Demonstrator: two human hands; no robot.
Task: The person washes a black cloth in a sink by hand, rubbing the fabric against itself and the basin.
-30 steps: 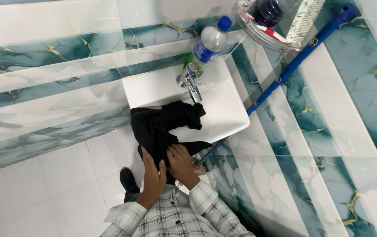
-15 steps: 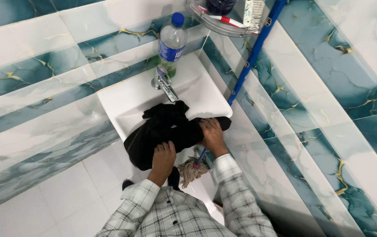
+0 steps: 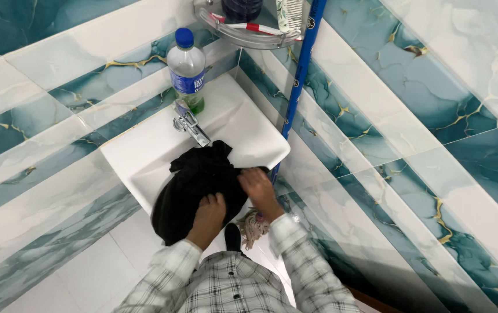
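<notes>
A black cloth garment [image 3: 194, 185] lies bunched in a white washbasin [image 3: 139, 156], part of it hanging over the front rim. My left hand [image 3: 207, 218] presses on the lower part of the cloth with the fingers curled into it. My right hand [image 3: 258, 191] grips the cloth's right edge by the basin's front corner. Just behind the cloth stands a chrome tap [image 3: 191, 123].
A clear plastic bottle [image 3: 187, 71] with a blue cap stands on the basin's back ledge. Above it a corner shelf [image 3: 249, 29] holds a toothbrush and a dark jar. A blue mop pole [image 3: 298, 81] leans in the corner, its string head [image 3: 253, 226] near the floor.
The view has shifted so the basin sits nearer the middle. Both hands have moved further onto the black cloth, bunching it closer to the tap.
</notes>
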